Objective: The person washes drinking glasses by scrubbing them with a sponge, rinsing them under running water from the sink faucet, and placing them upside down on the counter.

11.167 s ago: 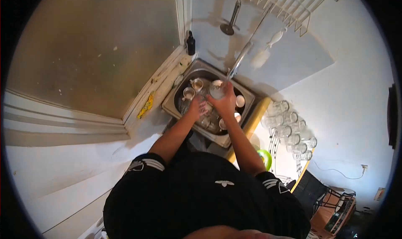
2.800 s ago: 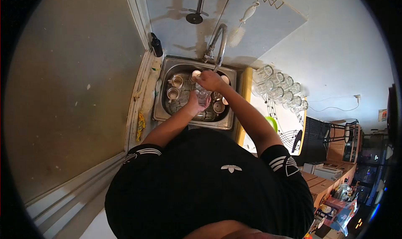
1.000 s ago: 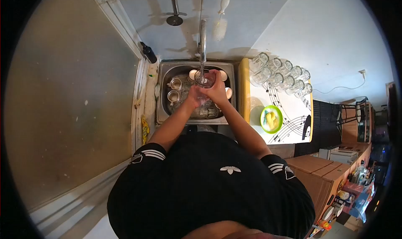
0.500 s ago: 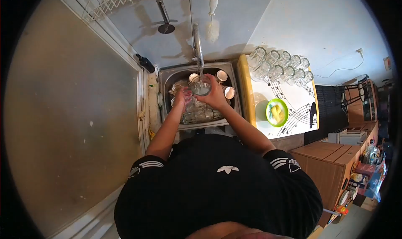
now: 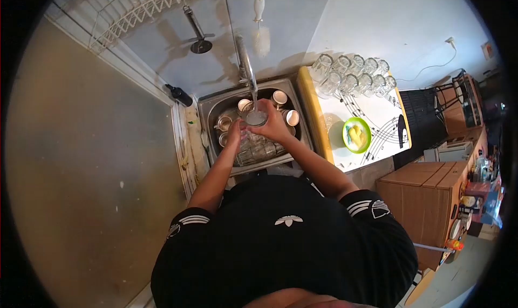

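Water from the tap (image 5: 245, 59) runs into a clear drinking glass (image 5: 257, 118) held over the sink (image 5: 298, 146). My right hand (image 5: 275, 125) wraps round the glass from the right, its fingers along the far side. At the lower left of the same glass, my left hand (image 5: 234, 135) has its fingers against the side; part of them is hidden. Below my hands, several clear glasses (image 5: 259, 150) lie in the sink. Pale-bottomed mugs (image 5: 292, 117) stand around the basin's sides.
On the counter (image 5: 340, 159) to the right, several clear glasses (image 5: 349, 83) stand in two rows, upside down. Nearer stands a green bowl (image 5: 357, 135) with a yellow sponge in suds. A dark bottle (image 5: 178, 95) is left of the sink; a pizza cutter (image 5: 199, 35) hangs on the wall.
My left hand, spread beside the glass before, now has its fingers at the glass's side. The glass stays under the running water. The whole view has shifted and turned slightly.
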Tool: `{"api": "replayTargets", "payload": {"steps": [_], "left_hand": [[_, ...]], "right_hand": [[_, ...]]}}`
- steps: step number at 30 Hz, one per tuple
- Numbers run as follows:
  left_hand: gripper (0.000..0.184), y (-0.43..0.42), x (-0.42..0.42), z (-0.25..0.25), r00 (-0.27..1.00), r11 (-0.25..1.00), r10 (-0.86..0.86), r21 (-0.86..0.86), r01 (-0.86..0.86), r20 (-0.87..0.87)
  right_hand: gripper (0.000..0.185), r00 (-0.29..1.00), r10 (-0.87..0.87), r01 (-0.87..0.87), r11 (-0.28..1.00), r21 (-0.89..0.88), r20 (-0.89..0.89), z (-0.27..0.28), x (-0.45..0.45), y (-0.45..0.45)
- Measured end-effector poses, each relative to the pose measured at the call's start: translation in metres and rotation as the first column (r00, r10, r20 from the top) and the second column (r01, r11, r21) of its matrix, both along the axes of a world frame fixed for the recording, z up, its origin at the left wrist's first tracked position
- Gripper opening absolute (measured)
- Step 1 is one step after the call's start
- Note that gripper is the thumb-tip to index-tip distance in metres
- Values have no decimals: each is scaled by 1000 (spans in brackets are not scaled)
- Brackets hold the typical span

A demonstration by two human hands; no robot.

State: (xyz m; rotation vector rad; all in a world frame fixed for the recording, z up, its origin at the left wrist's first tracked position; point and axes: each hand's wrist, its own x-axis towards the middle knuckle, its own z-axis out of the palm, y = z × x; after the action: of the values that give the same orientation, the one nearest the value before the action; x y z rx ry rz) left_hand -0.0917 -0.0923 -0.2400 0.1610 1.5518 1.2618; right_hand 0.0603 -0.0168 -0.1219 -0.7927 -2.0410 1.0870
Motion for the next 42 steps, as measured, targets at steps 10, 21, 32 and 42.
{"api": "replayTargets", "payload": {"steps": [10,21,32,42], "left_hand": [[69,-4,21,44,961,957,-52,289,-30,271],[94,-3,33,37,953,956,-133,288,52,270],[71,-1,46,37,799,979,-49,-128,156,599],[61,8,41,21,607,968,223,-248,-45,763]], "right_hand": [[84,994,107,-101,966,-237,13,-6,-1,1],[64,999,-30,23,971,237,25,-10,14,12],[45,925,115,-188,967,173,361,-38,11,24],[66,925,123,-115,992,-45,358,-49,-3,16]]}}
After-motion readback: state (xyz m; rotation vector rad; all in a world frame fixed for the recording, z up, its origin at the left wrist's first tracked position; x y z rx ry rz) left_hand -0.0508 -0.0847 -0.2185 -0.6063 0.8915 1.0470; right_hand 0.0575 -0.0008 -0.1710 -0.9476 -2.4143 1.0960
